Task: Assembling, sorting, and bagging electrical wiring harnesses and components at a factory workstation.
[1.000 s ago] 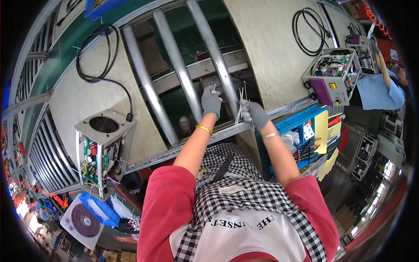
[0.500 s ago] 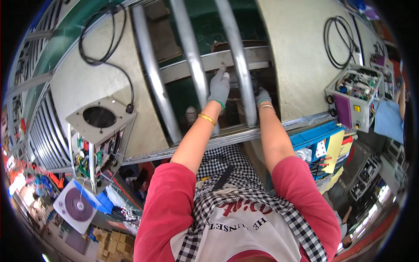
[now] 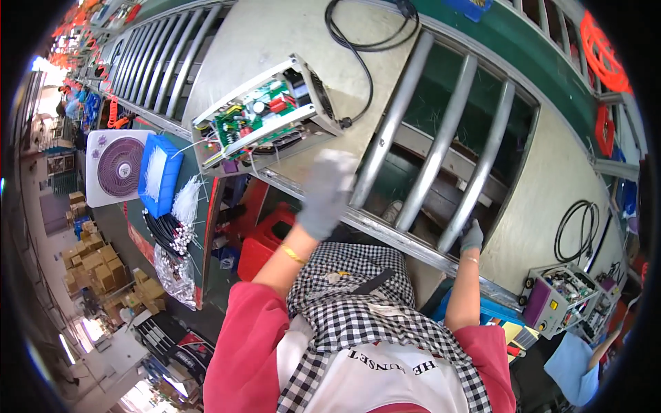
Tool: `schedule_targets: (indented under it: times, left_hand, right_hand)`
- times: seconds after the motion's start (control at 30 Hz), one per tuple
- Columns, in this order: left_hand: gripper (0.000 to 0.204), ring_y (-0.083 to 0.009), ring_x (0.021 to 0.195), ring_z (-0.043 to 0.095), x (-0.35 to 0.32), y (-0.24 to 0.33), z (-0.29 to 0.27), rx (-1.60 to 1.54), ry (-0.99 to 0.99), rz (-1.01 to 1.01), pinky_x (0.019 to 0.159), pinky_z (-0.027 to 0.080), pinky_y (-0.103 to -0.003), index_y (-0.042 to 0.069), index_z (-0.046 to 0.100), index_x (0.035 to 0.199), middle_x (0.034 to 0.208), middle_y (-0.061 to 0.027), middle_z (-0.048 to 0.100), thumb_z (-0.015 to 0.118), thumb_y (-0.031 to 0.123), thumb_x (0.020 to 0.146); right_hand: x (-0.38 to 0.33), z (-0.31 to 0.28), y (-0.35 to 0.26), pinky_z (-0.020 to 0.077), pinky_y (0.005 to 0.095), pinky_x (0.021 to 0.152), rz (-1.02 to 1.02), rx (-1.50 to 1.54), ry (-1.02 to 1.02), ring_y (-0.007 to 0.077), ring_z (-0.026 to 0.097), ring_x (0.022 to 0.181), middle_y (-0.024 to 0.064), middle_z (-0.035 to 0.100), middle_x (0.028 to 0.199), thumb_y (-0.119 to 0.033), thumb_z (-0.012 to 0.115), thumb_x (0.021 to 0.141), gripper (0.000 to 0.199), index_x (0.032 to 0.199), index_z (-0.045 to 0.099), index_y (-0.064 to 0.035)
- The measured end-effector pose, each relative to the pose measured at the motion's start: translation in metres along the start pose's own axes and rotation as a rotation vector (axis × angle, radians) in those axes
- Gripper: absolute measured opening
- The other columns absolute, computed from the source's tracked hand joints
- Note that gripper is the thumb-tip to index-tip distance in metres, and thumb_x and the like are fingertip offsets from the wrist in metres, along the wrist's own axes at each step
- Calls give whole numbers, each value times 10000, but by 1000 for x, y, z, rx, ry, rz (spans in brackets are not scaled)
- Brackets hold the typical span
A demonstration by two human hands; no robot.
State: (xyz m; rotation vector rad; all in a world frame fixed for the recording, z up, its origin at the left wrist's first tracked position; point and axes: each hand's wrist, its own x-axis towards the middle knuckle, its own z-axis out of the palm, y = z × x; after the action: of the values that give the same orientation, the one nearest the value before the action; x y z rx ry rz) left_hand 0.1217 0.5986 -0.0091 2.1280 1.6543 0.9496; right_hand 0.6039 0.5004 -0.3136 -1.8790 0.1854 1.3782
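My left hand point(image 3: 325, 194), in a grey glove, is raised beside the conveyor's front rail, between the open electronic unit and the rollers. Motion smears its fingers, so whether it holds anything is unclear. The right hand point(image 3: 472, 236), gloved as well, is at the near end of the rightmost metal roller point(image 3: 482, 172), over the gap beside it; its fingers are partly hidden. Closest to my left hand is the open electronic unit point(image 3: 265, 113), lying on a pale board point(image 3: 275, 34) with its green circuit boards and white frame showing.
A black power cable point(image 3: 372, 76) runs from the unit. Left of me are a purple-and-white fan point(image 3: 118, 168), a blue bin point(image 3: 160, 175) and a red stool point(image 3: 265, 234). Another open unit point(image 3: 561, 296) stands on the right, near a person in blue point(image 3: 571, 368).
My view has turned leftward. My left hand has come up out of the roller gap and swung left toward the electronic unit. My right hand stays by the rightmost roller.
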Motion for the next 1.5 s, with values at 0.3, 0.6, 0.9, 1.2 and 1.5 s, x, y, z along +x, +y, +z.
schedule_targets:
  times: [0.3, 0.6, 0.9, 1.2, 1.5]
  left_hand:
    - [454, -232, 1086, 665, 21, -176, -220, -249, 479, -878, 971, 502, -347, -33, 661, 1281, 1159, -148, 707, 504, 336, 1066]
    - [452, -179, 1077, 639, 10, -190, -217, -495, 80, -731, 932, 500, -312, -35, 628, 1343, 1221, -136, 690, 498, 278, 1044]
    - [461, -270, 896, 708, 8, -136, -199, -283, -111, -618, 791, 539, -385, 21, 618, 1328, 1019, -195, 718, 648, 298, 960]
    - [688, -335, 841, 702, 1, -66, -152, -214, -340, -434, 729, 561, -441, 30, 517, 1395, 1053, -198, 684, 742, 436, 887]
    - [810, -416, 989, 696, 5, -16, -99, -603, -742, -253, 852, 564, -495, 18, 354, 1541, 1307, -269, 611, 664, 456, 935]
  right_hand:
    - [-193, 102, -80, 512, 322, 912, -748, -449, -31, 171, 651, 1080, 80, 693, 1195, -241, 541, 1052, 337, 1292, 668, -42]
    - [-316, 318, -80, 459, 326, 1051, -940, -483, -609, 223, 615, 1243, 131, 676, 1299, -285, 535, 1064, 396, 1327, 630, -3]
    - [-367, 325, -112, 351, 340, 1159, -815, -581, -578, 224, 509, 1362, 155, 606, 1412, -419, 535, 1057, 617, 1450, 514, 56]
    - [-353, 241, -134, 433, 299, 1012, -868, -525, -364, 139, 555, 1158, 63, 634, 1274, -397, 513, 1065, 571, 1426, 569, 42]
    - [-312, 122, -166, 457, 298, 878, -786, -501, -12, 139, 578, 966, 53, 672, 1090, -474, 484, 1081, 561, 1232, 675, 31]
